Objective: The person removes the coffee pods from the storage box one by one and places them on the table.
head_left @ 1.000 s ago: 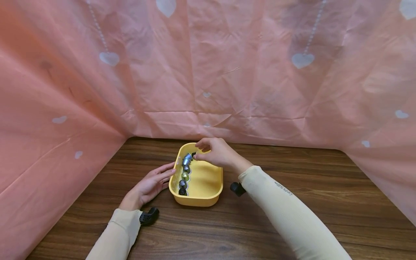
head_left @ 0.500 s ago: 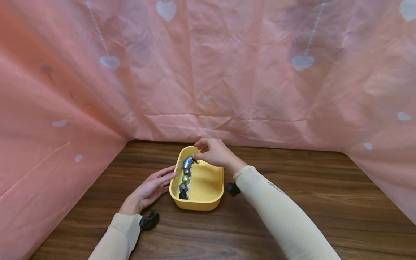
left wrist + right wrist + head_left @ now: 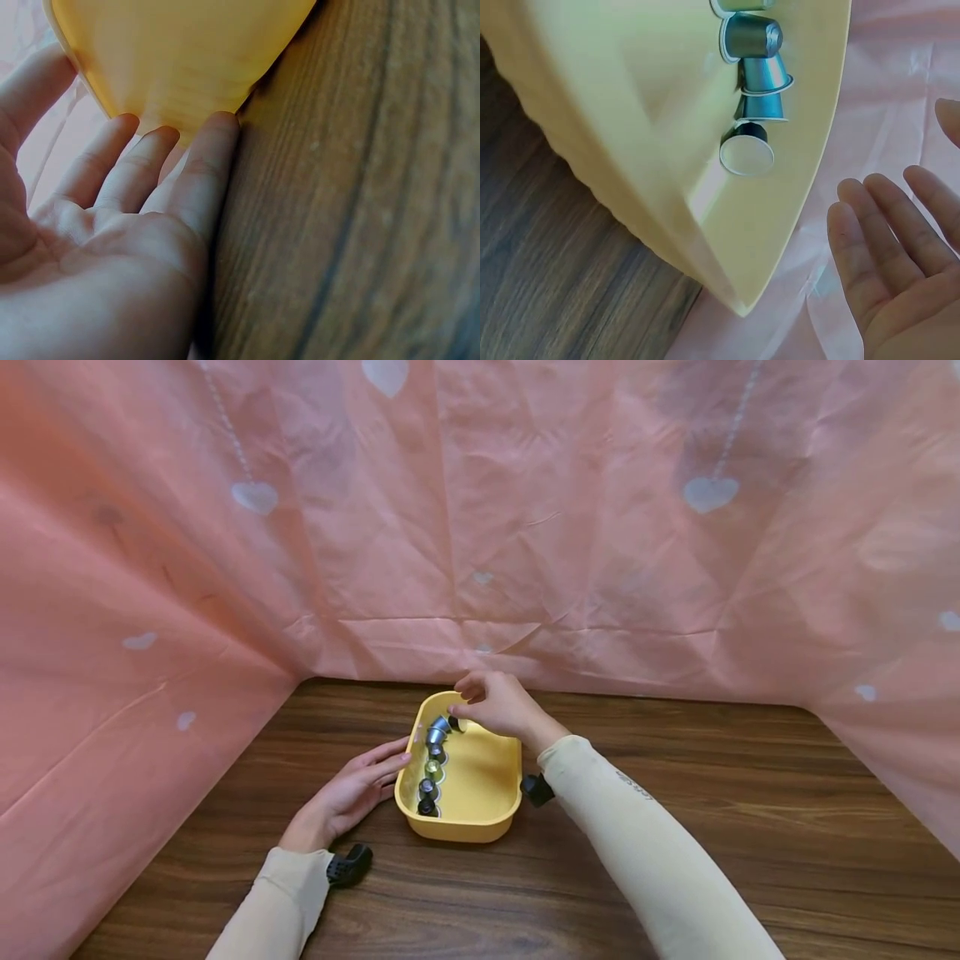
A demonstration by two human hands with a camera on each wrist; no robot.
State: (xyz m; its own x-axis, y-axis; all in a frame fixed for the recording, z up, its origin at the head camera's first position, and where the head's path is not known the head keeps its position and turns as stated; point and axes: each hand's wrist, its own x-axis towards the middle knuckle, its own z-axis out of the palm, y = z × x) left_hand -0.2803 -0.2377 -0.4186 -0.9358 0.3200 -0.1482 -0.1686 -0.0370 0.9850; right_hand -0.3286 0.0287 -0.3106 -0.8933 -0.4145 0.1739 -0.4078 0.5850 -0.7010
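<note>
A yellow rectangular tub (image 3: 459, 832) stands on the table, with coffee capsules in a row along its left inner wall. Nearest me is a black capsule (image 3: 427, 807); a yellow-green capsule (image 3: 433, 769) sits mid-row. Two blue capsules, one nested in the other (image 3: 765, 73), lead to a dark capsule (image 3: 748, 154) at the far end, its pale lid facing the right wrist camera. My left hand (image 3: 356, 789) touches the tub's left outer wall with extended fingers. Over the far end hovers my right hand (image 3: 504, 706), fingers relaxed and apart from the capsules, holding nothing.
Dark wood-grain table (image 3: 675, 777) surrounds the tub. A pink curtain (image 3: 585, 568) with white hearts hangs close behind the table and along both sides. Black wrist cameras (image 3: 350, 866) stick out from both cream sleeves (image 3: 645, 843).
My right fingers, earlier right at the dark capsule, have drawn slightly up from it, and it lies in the tub at the row's end. The left hand stays at the wall.
</note>
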